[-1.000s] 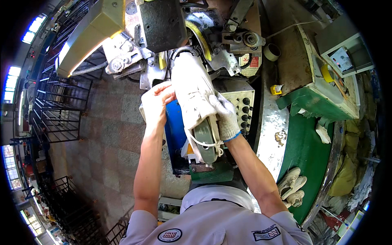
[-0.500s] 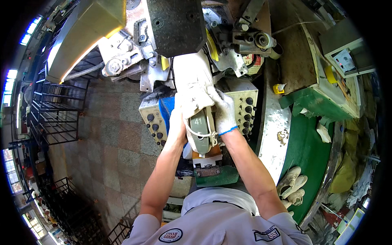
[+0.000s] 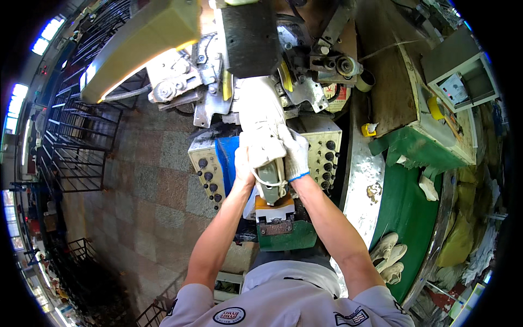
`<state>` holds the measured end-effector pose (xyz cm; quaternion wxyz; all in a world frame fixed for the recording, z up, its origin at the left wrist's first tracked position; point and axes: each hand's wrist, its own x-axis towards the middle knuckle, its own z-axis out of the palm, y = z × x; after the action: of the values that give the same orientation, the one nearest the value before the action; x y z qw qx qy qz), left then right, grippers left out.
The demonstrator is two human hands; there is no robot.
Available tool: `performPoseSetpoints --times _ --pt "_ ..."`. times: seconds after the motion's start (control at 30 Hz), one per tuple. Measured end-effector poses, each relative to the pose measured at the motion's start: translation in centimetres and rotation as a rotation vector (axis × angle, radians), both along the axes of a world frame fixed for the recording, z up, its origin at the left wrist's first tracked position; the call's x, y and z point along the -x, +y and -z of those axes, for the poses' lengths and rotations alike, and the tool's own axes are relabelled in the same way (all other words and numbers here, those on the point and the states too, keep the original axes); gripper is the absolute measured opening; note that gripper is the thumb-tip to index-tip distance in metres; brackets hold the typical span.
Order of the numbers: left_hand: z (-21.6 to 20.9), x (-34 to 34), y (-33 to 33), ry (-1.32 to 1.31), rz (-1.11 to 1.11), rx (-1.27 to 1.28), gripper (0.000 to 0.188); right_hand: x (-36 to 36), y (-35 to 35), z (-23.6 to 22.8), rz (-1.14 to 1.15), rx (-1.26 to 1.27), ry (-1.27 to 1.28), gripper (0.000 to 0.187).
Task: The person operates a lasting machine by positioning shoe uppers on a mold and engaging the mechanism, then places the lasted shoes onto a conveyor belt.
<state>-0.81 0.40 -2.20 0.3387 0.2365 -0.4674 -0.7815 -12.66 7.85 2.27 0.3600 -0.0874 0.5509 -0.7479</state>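
A white shoe upper (image 3: 261, 106) on a grey-green shoe last (image 3: 270, 192) is held at the front of a lasting machine (image 3: 251, 46). Its toe end lies beneath the machine's dark block, while the heel end faces me. A pale cord loops across the last. My bare left hand (image 3: 244, 163) is closed along the shoe's left side. On the opposite side my right hand (image 3: 296, 157), in a white glove with a blue cuff, grips the shoe, fingers over the upper. Metal clamp arms with yellow pads (image 3: 227, 85) flank the toe. Just below the last sits an orange-brown rest (image 3: 275, 209).
Control boxes with black knobs (image 3: 325, 163) stand on both sides of the shoe. To the right runs a green conveyor belt (image 3: 400, 210) carrying several pale shoes (image 3: 388, 256). A yellow lamp hood (image 3: 144, 46) overhangs at upper left. Black metal racks (image 3: 81, 147) stand beyond the tiled floor.
The shoe has tilted, so less of the last's top shows. Both hands keep their hold on it. The whole view has shifted slightly.
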Motion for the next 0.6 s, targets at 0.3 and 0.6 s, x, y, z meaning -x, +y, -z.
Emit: performPoseSetpoints --times 0.3,0.6 --pt "8.7 -10.8 6.7 -0.984 0.129 0.491 0.078 1.5 13.0 -0.5 0.108 -0.135 0.049 0.051" --pt "17.4 -11.5 10.7 -0.728 0.117 0.527 0.069 0.2 25.2 1.6 0.157 -0.235 -0.070 0.054"
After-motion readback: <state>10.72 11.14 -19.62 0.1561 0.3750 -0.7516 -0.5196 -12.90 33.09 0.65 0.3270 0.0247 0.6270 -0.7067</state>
